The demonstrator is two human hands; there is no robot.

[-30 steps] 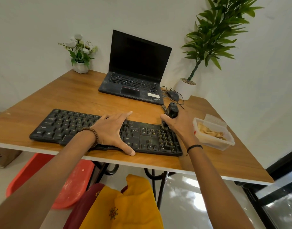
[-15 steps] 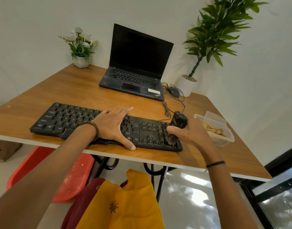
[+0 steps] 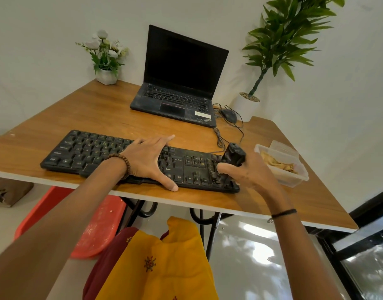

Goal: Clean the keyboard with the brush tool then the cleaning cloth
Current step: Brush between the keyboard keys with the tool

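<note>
A black keyboard (image 3: 82, 152) lies along the near edge of the wooden table (image 3: 78, 113). My left hand (image 3: 147, 156) rests flat on its middle with fingers spread and the thumb over the front edge. My right hand (image 3: 251, 172) grips a black brush tool (image 3: 232, 156) at the keyboard's right end. The brush's dark bristles touch the number-pad keys near the front right corner. A clear plastic tub (image 3: 294, 178) to the right holds a crumpled yellowish cloth (image 3: 275, 162).
An open black laptop (image 3: 177, 83) stands at the back with a wired mouse (image 3: 228, 115) beside it. A white flower pot (image 3: 106, 75) sits back left, a potted green plant (image 3: 249, 107) back right. A red chair (image 3: 95, 230) and yellow fabric (image 3: 164, 263) lie under the table.
My right hand has drawn the brush from the number pad's far edge toward its front right corner. The left hand has stayed on the keyboard.
</note>
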